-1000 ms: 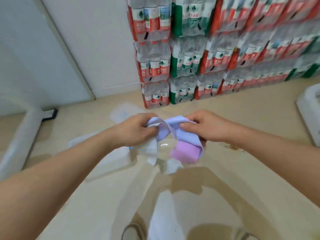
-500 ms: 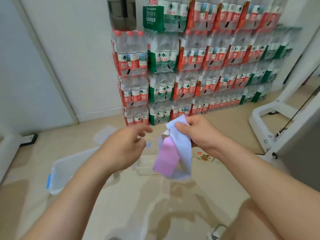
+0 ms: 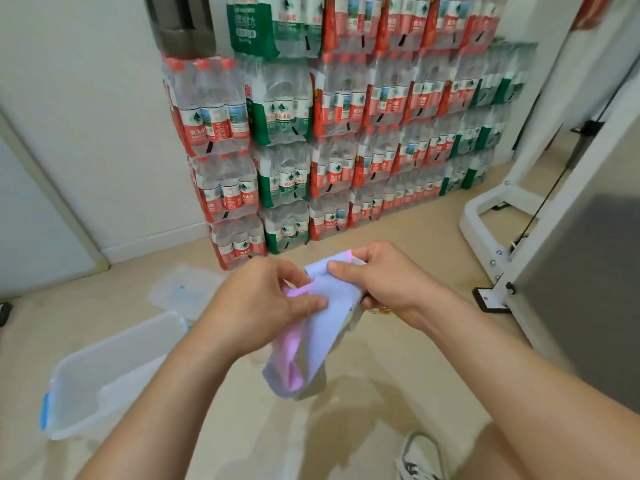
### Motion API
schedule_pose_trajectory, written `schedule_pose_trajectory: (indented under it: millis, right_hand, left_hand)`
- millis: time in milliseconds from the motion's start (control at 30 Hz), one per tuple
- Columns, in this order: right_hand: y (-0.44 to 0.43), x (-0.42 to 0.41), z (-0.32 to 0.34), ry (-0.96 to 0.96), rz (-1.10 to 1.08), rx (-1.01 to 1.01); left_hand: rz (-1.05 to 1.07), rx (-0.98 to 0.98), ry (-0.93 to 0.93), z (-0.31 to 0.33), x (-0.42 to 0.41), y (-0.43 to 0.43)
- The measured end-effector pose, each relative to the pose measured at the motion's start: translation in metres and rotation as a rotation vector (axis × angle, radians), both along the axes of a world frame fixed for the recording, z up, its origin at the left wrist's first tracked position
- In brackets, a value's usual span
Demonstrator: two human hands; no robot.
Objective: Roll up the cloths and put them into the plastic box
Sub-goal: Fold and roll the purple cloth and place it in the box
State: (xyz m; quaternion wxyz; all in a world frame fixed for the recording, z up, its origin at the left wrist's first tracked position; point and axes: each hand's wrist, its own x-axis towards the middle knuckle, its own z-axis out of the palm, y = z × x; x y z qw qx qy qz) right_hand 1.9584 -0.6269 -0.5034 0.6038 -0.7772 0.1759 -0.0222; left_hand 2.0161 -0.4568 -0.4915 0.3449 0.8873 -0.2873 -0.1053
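Hanging between both hands, the cloth (image 3: pixel 323 336) is lavender on one face and pink on the other, and its lower end dangles free above the floor (image 3: pixel 398 386). The right hand (image 3: pixel 388 282) pinches the top edge, with the thumb pressed on the lavender face and the fingers curled behind. Just left of that grip, the left hand (image 3: pixel 263 306) pinches the pink side edge between its thumb and fingertips. The two hands are close together, with only a narrow strip of cloth between them.

Below and left of the grip, the clear plastic box (image 3: pixel 104 372) stands open on the floor, well apart from the cloth; a blue latch shows at its near corner. The lid (image 3: pixel 187 292) lies flat beyond the box, left of the left hand. Stacked packs of water bottles (image 3: pixel 346 133) stand against the wall beyond the grip. A white metal frame (image 3: pixel 502 216) stands to the right of it. A shoe (image 3: pixel 419 459) shows below.
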Motion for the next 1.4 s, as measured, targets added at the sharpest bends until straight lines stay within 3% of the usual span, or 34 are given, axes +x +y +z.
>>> schedule_pose_trajectory:
  millis: [100,267,467,533,667,833,1033,1200,1400]
  right_hand:
    - [-0.006,-0.003,0.001,-0.018,-0.031,0.018]
    - [0.001,-0.001,-0.001,-0.148,-0.039,0.015]
    - [-0.003,-0.004,0.016,-0.069,0.193,0.196]
    - [-0.013,-0.007,0.018,-0.045,0.283,0.103]
    - [-0.02,-0.008,0.012,-0.058,0.253,-0.136]
    - [-0.059,-0.024,0.025,0.117,0.21,-0.173]
    - [-0.097,-0.018,0.001,0.254,0.105,-0.343]
    - [-0.111,-0.001,-0.086,0.305,-0.083,-0.029]
    - [-0.13,0.019,-0.165,0.194,-0.327,0.092]
  left_hand:
    - [0.009,-0.062,-0.038,-0.002,0.0,-0.003]
    - [-0.012,-0.323,0.377,-0.007,-0.01,-0.013]
    - [0.177,-0.586,0.381,0.002,-0.013,-0.021]
    - [0.199,-0.555,0.337,0.006,-0.01,-0.016]
    - [0.198,-0.466,0.197,0.004,-0.008,-0.013]
    - [0.239,-0.487,0.146,0.006,-0.004,-0.002]
    - [0.152,-0.22,0.151,-0.027,-0.004,-0.009]
    - [0.191,-0.179,0.26,-0.062,-0.001,-0.023]
    - [0.26,-0.177,0.336,-0.085,0.01,-0.019]
